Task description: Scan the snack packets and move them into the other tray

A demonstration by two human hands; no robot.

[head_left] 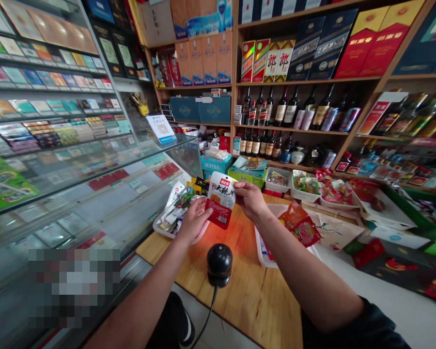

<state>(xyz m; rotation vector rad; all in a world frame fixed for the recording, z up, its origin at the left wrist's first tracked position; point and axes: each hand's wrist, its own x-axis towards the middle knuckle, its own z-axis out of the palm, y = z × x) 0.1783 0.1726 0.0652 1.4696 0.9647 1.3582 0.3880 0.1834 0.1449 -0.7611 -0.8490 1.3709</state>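
Pouch (221,201), white above and red below, is occupying the space between the two hands, raised over the middle of the table (256,300). Left hand (195,220) is pinching its lower left edge, the thumb lying on the printed front. Right hand (247,196) is gripping its upper right edge between thumb and fingers. Both hands are touching the pouch, so neither is nearer; the two grasp points are sitting diagonally opposite each other.

The long axis is running nearly upright in view, with the top leaning slightly toward the right hand. The white end is pointing up and away from the wearer; the red end is pointing down toward the black device (220,265). The printed front is facing the wearer, and the barcode (222,219) is sitting low on it. The black device is standing on the wearer's side of the pouch, close to the table's near left edge, apart from the red end and almost in line with it. Red light is falling on the tabletop between them. A cable (211,303) is running over that edge.

A left tray (160,227) is resting along the table's left edge, holding mixed packets (181,209). A right tray (272,263) is resting at the right edge, holding red packets (300,225). Beyond the far edge, a green box (246,177) is standing before the shelves (234,63).
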